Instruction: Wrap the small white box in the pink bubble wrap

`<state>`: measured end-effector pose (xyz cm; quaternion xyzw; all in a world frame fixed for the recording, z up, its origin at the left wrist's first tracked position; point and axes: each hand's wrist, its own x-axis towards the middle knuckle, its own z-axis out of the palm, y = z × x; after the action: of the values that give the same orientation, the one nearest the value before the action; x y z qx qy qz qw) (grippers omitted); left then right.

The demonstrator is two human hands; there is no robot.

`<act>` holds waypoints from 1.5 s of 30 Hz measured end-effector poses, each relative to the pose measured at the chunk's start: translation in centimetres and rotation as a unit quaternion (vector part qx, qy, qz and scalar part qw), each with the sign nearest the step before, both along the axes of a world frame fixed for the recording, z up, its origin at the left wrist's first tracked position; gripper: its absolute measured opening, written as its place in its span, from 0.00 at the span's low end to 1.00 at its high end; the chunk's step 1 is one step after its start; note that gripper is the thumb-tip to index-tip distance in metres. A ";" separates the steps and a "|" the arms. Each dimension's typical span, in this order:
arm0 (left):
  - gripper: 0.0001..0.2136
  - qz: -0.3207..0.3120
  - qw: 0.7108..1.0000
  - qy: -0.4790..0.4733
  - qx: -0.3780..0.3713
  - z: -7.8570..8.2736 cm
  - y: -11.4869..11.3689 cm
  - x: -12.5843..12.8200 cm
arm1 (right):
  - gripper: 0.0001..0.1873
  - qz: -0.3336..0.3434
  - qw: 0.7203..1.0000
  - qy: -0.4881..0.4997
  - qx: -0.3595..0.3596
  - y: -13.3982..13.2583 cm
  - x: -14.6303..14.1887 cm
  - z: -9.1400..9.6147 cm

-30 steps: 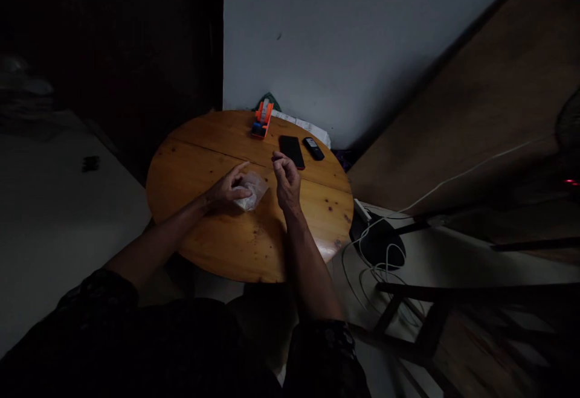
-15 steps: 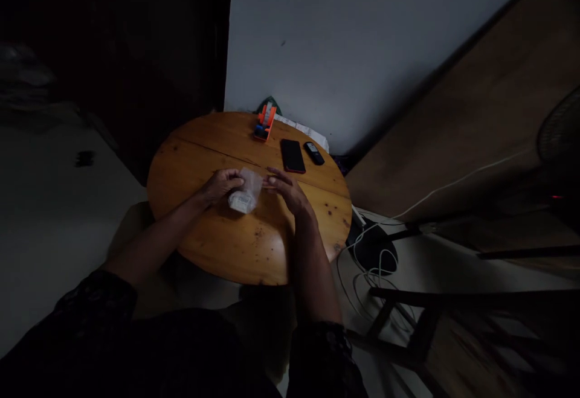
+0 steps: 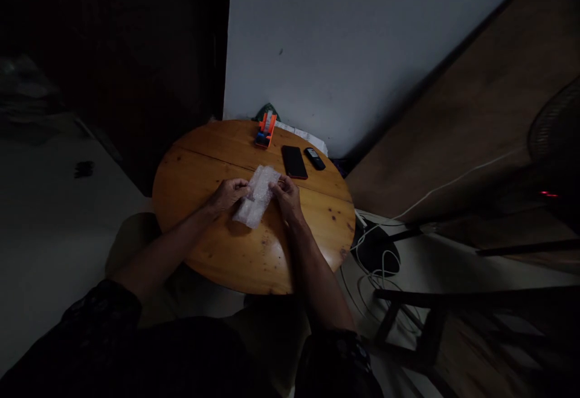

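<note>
Between my hands is a piece of clear bubble wrap [image 3: 261, 188], spread out above the round wooden table [image 3: 194, 168]. Its lower end looks thicker, and I cannot tell what is inside. My left hand [image 3: 230, 194] pinches the left edge of the wrap between thumb and fingers. On the opposite edge, my right hand [image 3: 286, 195] has its thumb on top and its fingers partly hidden behind the plastic.
Behind the wrap stand an orange tape dispenser [image 3: 266, 129], a black smartphone [image 3: 294, 162] and a small keypad phone [image 3: 314, 158]. White papers [image 3: 301, 134] lie along the wall. Cables [image 3: 380, 271] coil on the floor at right, near a dark wooden chair [image 3: 426, 325].
The bubble wrap has been opened out longer and wider. My right hand, loosely spread before, now grips its right edge. The view has shifted slightly.
</note>
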<state>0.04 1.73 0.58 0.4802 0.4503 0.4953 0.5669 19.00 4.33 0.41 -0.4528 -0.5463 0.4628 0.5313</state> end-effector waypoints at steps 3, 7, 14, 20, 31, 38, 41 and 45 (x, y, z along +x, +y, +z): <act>0.13 0.034 0.999 0.013 -0.003 -0.3 0.2 0.2 | 0.22 -0.096 0.989 -0.084 0.068 -0.3 0.4 0.6; 0.13 0.054 0.998 -0.011 -0.016 -0.2 0.2 0.3 | 0.19 -0.055 0.982 -0.153 0.095 -1.1 0.0 1.2; 0.15 0.015 0.998 -0.059 -0.026 0.3 -0.4 0.7 | 0.17 -0.002 0.980 -0.201 0.005 -1.8 -1.1 0.2; 0.16 0.087 0.993 -0.073 -0.024 -0.4 0.8 0.0 | 0.14 -0.056 0.997 -0.002 -0.057 -1.0 0.4 1.0; 0.23 0.116 0.948 0.274 0.110 1.0 -1.0 0.6 | 0.19 -0.060 0.992 0.048 -0.096 -1.1 0.6 1.1; 0.15 0.159 0.950 0.264 0.058 0.5 0.7 -2.6 | 0.18 -0.139 0.990 -0.027 -0.026 0.2 2.5 -0.5; 0.16 0.160 0.922 0.340 0.090 0.3 1.2 -3.7 | 0.16 -0.192 0.975 -0.114 0.011 0.9 3.5 -1.3; 0.21 0.163 0.875 0.423 0.167 1.5 0.7 -3.4 | 0.15 -0.225 0.948 -0.226 -0.002 1.2 4.3 -1.6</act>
<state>-3.35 2.39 2.13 0.6510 0.6298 0.3982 0.1444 23.29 5.55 -1.23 -0.6576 -0.5353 0.2177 0.4833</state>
